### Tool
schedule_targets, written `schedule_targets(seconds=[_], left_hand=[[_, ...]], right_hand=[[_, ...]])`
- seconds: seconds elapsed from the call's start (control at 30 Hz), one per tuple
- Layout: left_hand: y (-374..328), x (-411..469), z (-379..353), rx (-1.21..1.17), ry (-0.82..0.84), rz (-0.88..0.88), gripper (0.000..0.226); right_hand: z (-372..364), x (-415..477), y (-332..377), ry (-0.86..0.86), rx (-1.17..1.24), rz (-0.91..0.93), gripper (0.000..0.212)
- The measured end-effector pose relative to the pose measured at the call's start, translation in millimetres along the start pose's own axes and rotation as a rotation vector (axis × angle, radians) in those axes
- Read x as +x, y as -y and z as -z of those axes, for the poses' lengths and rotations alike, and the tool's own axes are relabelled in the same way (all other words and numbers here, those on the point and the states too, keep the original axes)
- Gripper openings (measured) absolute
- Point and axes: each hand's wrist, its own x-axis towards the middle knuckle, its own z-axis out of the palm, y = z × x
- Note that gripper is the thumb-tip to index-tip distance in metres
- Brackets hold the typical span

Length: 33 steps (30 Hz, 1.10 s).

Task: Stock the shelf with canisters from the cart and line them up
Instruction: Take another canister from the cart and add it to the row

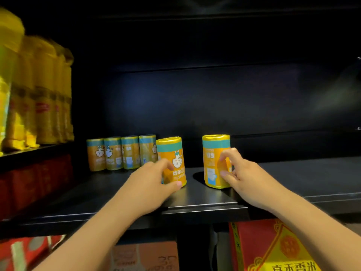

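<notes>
Smeared by motion and cut by the left edge: tall yellow packs (45, 90), print unreadable. Too small and dim to read: labels on the back row of canisters (121, 153), the last partly hidden behind the left canister (172, 161). Covered by the left hand (152, 178): that canister's lower left side. Covered by the right hand (242, 173): the right edge of the right canister (213, 153). Cropped at the bottom: red box (273, 247), lettering included
</notes>
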Motion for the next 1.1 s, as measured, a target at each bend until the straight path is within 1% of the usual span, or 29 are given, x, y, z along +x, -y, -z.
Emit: schedule_targets(seconds=[0.07,0.17,0.2,0.33,0.5,0.7,0.8,0.9,1.0,1.1], left_hand=[[-2.5,-1.6,-5.4,0.099,0.097,0.001,0.054],[-3.2,4.7,-7.9,0.179,0.171,0.020,0.059],[-2.6,9.5,-8.5,0.202,0.184,0.017,0.059],[-4.0,34.3,-9.9,0.287,0.274,0.011,0.063],[8.2,76.1,-18.7,0.328,0.380,0.049,0.067],[28.6,117.2,-27.8,0.407,0.483,0.150,0.071],[39.8,130.7,-26.0,0.387,0.550,0.200,0.071],[51.9,137.2,-35.0,0.342,0.541,0.208,0.073],[62.8,138.7,-49.8,0.365,0.442,0.191,0.072],[68.6,141.8,-54.6,0.318,0.401,0.175,0.073]], right_hand=[[1.2,0.8,-1.1,0.051,0.007,0.017,0.030],[-1.3,1.1,-1.8,0.178,-0.052,0.047,0.049],[-1.7,2.0,-2.4,0.217,-0.070,0.043,0.051],[-2.2,5.4,-5.7,0.293,-0.058,0.021,0.049],[-1.5,3.7,-3.9,0.320,-0.033,0.031,0.048],[-1.1,2.9,-5.9,0.305,-0.015,0.024,0.054],[-0.9,2.3,-6.2,0.307,-0.017,0.020,0.056],[-0.9,2.4,-5.8,0.318,-0.025,0.003,0.056],[-0.7,0.7,-3.8,0.303,-0.014,-0.015,0.055],[0.7,0.1,-0.9,0.293,-0.026,-0.027,0.058]])
